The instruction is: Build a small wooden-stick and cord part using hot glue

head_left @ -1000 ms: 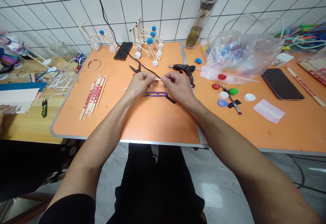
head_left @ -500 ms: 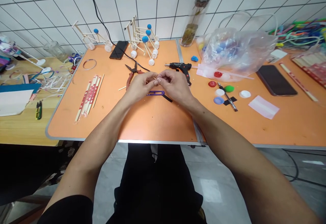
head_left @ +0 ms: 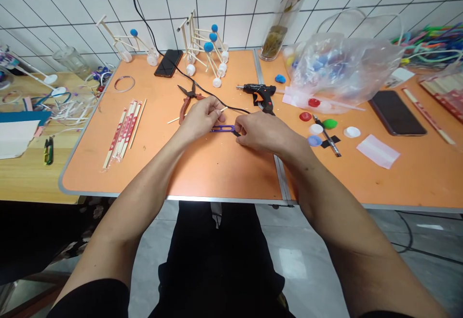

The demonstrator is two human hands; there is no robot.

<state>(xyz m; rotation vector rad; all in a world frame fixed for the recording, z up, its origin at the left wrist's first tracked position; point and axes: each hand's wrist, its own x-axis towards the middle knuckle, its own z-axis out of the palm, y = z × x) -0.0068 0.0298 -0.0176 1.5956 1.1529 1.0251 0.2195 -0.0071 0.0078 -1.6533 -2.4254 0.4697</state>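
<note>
My left hand [head_left: 202, 117] is closed in a pinch on a short piece of wooden stick [head_left: 224, 109], whose pale tip pokes out past the fingertips. Just below it, a slim purple utility knife [head_left: 223, 128] with a long slot and a black end lies on the orange table. My right hand [head_left: 258, 131] has its thumb and fingers closed around the knife's right end, hiding part of it. Pliers with red-brown handles [head_left: 187, 100] lie open behind my left hand, close to another thin stick [head_left: 174, 120].
A black glue gun [head_left: 259, 94] lies behind my right hand, its cable crossing the table. Stick frames with blue caps [head_left: 208, 47] stand at the back. Wrapped chopsticks [head_left: 125, 132] lie left; bottle caps [head_left: 329, 123], a pen [head_left: 327, 137] and a phone [head_left: 397, 113] lie right.
My hands have come apart. The right hand has moved down and right onto the knife's end, while the left keeps the short stick. The view has shifted slightly.
</note>
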